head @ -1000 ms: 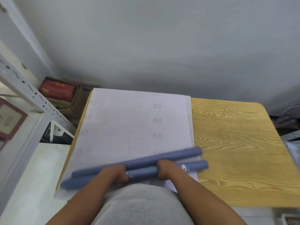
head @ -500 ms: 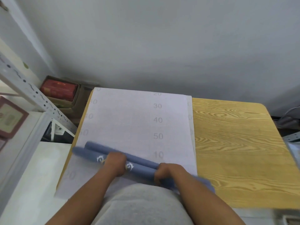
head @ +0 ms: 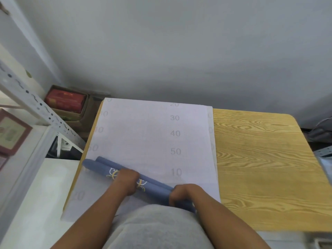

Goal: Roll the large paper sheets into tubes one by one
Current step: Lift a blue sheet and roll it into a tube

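Both hands curl over two blue rolled tubes (head: 154, 187): the left hand (head: 126, 181) grips near their middle, the right hand (head: 183, 194) near their right end, slanting across the white paper sheet (head: 152, 137) spread beyond the knuckles. Seemingly the finished rolls are being handled together; next they likely need setting aside, right of the hands on the bare wood-grain table (head: 260, 159). Smooth matte cylinders; flat sheet faintly printed with numbers.

Soft, even, dimmish light; slight blur, wide-angle bending at edges.
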